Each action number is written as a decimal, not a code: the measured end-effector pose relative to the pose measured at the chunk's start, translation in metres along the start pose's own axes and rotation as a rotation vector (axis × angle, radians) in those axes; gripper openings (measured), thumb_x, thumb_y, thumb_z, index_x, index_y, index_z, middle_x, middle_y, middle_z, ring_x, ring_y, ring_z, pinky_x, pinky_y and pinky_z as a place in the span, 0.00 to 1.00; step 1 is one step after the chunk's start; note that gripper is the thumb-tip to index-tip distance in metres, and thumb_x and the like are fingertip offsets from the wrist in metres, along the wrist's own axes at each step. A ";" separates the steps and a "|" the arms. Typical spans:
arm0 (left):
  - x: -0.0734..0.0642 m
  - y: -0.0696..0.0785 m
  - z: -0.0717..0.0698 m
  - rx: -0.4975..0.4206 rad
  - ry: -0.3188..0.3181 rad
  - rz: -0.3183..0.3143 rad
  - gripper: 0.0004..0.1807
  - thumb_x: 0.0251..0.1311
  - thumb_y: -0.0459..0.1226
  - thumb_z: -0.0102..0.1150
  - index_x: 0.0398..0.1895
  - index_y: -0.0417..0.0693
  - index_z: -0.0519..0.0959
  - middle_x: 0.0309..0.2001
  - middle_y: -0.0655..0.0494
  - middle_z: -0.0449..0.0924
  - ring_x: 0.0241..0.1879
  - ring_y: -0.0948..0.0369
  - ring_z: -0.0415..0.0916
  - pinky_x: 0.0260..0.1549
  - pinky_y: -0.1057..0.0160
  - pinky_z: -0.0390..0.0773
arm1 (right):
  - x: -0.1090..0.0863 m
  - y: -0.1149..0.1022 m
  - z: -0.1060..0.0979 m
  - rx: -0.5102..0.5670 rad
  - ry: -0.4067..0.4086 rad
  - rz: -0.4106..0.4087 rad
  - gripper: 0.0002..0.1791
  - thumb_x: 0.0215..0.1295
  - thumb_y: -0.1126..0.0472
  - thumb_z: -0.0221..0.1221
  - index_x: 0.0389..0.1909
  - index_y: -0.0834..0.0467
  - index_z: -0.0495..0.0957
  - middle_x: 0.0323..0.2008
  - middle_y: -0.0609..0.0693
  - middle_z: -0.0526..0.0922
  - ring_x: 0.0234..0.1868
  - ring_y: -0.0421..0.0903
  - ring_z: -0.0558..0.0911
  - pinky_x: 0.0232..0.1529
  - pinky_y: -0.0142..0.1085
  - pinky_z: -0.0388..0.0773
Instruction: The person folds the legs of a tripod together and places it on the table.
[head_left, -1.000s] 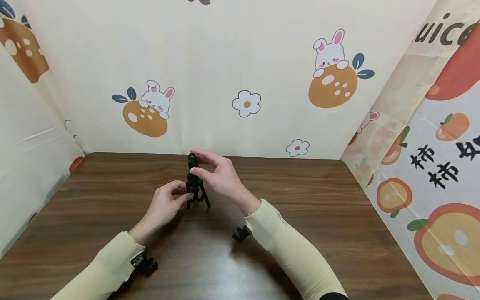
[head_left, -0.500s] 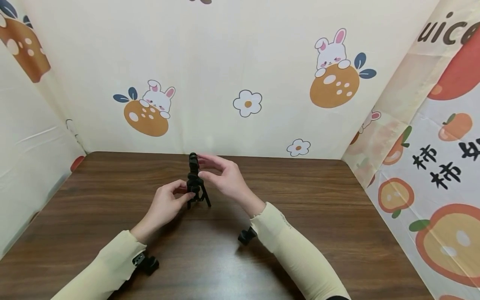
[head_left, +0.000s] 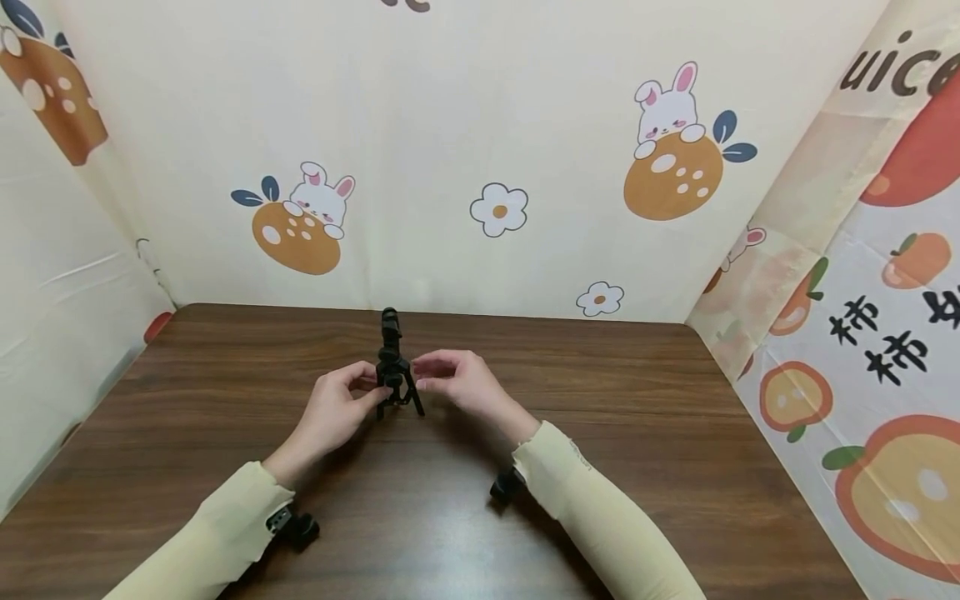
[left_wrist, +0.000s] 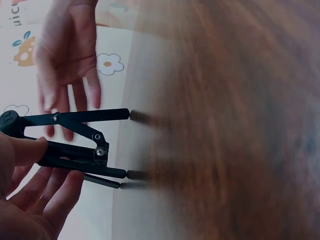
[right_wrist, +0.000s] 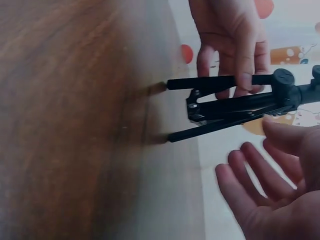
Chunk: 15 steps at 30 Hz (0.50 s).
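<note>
Item: one black tripod [head_left: 392,357], standing upright on the brown table [head_left: 600,417], toward 11 o'clock from the middle of the tabletop in the head view. Condition, as judged: handling looks well advanced, since the legs [left_wrist: 90,116] are parted, the hinged braces [left_wrist: 100,151] show beside the central column, and the feet appear to meet the wood. Outstanding, as judged: the left hand's release and perhaps some further spreading; whether the legs are at full spread cannot be told. Left hand [head_left: 335,410]: at the tripod's 8 o'clock, thumb and fingers closed to a pinch on one leg, partway down. Right hand [head_left: 467,385]: between the tripod's 3 and 4 o'clock, fingers relaxed and slightly bent, spread apart in the right wrist view, grasping nothing; thumb tip close to the tripod, contact cannot be told. Accessories: two small black wrist cameras, one [head_left: 296,531] near 7 o'clock from the left hand, one [head_left: 506,486] at 5 o'clock from the right. Backdrop: printed cloth [head_left: 420,108], beyond the table's 12 o'clock edge.
</note>
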<state>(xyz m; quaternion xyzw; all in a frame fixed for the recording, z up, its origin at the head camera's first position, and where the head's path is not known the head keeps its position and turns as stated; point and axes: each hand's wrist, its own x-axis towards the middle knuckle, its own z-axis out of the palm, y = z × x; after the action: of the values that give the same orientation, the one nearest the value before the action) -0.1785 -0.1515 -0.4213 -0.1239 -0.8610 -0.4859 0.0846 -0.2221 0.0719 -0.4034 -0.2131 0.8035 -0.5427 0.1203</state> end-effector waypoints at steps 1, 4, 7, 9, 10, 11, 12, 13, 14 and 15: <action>0.000 0.000 0.000 0.000 0.001 -0.001 0.04 0.61 0.32 0.68 0.37 0.46 0.83 0.36 0.55 0.85 0.39 0.56 0.83 0.40 0.55 0.79 | 0.000 0.002 0.001 -0.012 -0.016 0.019 0.16 0.63 0.64 0.68 0.52 0.57 0.83 0.46 0.49 0.86 0.46 0.41 0.84 0.46 0.36 0.80; 0.001 0.000 0.000 -0.002 -0.001 -0.006 0.04 0.61 0.32 0.68 0.37 0.46 0.83 0.36 0.55 0.85 0.39 0.57 0.83 0.39 0.56 0.78 | -0.001 0.007 0.004 -0.012 -0.064 0.079 0.14 0.62 0.66 0.68 0.48 0.57 0.85 0.41 0.47 0.87 0.42 0.40 0.84 0.42 0.36 0.81; 0.001 0.000 0.000 0.000 -0.004 -0.010 0.04 0.61 0.32 0.67 0.38 0.46 0.83 0.36 0.55 0.85 0.39 0.57 0.83 0.39 0.56 0.78 | -0.001 0.011 0.008 0.012 -0.098 0.122 0.12 0.60 0.68 0.68 0.45 0.58 0.85 0.37 0.47 0.87 0.36 0.40 0.83 0.37 0.37 0.82; 0.000 0.000 0.000 0.003 -0.005 -0.011 0.04 0.61 0.32 0.67 0.38 0.45 0.83 0.36 0.55 0.85 0.39 0.56 0.83 0.39 0.56 0.79 | -0.001 0.014 0.011 0.014 -0.111 0.133 0.11 0.60 0.69 0.68 0.44 0.59 0.85 0.35 0.48 0.87 0.33 0.40 0.83 0.34 0.36 0.81; 0.000 0.001 0.000 0.003 -0.006 -0.012 0.04 0.61 0.32 0.67 0.38 0.45 0.83 0.36 0.55 0.85 0.39 0.56 0.83 0.39 0.57 0.79 | 0.000 0.015 0.012 0.004 -0.114 0.137 0.11 0.60 0.69 0.68 0.43 0.59 0.85 0.34 0.48 0.87 0.32 0.40 0.82 0.33 0.35 0.80; 0.000 0.001 0.000 0.003 -0.006 -0.013 0.04 0.61 0.32 0.67 0.38 0.45 0.83 0.36 0.55 0.85 0.39 0.56 0.83 0.39 0.57 0.79 | 0.000 0.015 0.013 -0.009 -0.116 0.140 0.10 0.60 0.69 0.68 0.43 0.59 0.85 0.34 0.47 0.87 0.30 0.40 0.82 0.31 0.35 0.79; 0.000 0.001 0.000 0.004 -0.007 -0.014 0.04 0.61 0.31 0.67 0.38 0.45 0.83 0.36 0.55 0.85 0.39 0.56 0.83 0.39 0.57 0.79 | 0.001 0.016 0.014 -0.018 -0.116 0.145 0.10 0.60 0.69 0.68 0.42 0.59 0.85 0.33 0.47 0.87 0.30 0.40 0.81 0.30 0.34 0.78; 0.000 0.000 0.000 0.005 -0.006 -0.018 0.04 0.61 0.31 0.67 0.38 0.46 0.83 0.36 0.55 0.85 0.39 0.56 0.83 0.39 0.57 0.79 | 0.001 0.017 0.016 -0.028 -0.116 0.146 0.09 0.60 0.69 0.68 0.42 0.58 0.85 0.32 0.47 0.86 0.29 0.39 0.81 0.30 0.34 0.77; 0.000 0.000 0.000 0.005 -0.007 -0.017 0.04 0.61 0.31 0.67 0.37 0.46 0.83 0.35 0.55 0.85 0.39 0.57 0.83 0.39 0.57 0.79 | 0.002 0.017 0.017 -0.038 -0.114 0.149 0.09 0.60 0.69 0.68 0.41 0.58 0.86 0.32 0.47 0.86 0.29 0.39 0.80 0.29 0.33 0.76; 0.000 0.000 0.000 0.005 -0.006 -0.017 0.04 0.61 0.30 0.67 0.37 0.46 0.83 0.35 0.55 0.85 0.39 0.57 0.83 0.39 0.57 0.79 | 0.002 0.017 0.018 -0.046 -0.112 0.150 0.09 0.59 0.69 0.68 0.41 0.58 0.86 0.31 0.47 0.86 0.29 0.39 0.80 0.29 0.33 0.75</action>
<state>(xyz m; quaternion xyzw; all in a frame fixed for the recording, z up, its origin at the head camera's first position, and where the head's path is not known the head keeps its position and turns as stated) -0.1787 -0.1511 -0.4214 -0.1178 -0.8635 -0.4843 0.0779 -0.2205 0.0619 -0.4262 -0.1850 0.8216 -0.5006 0.2003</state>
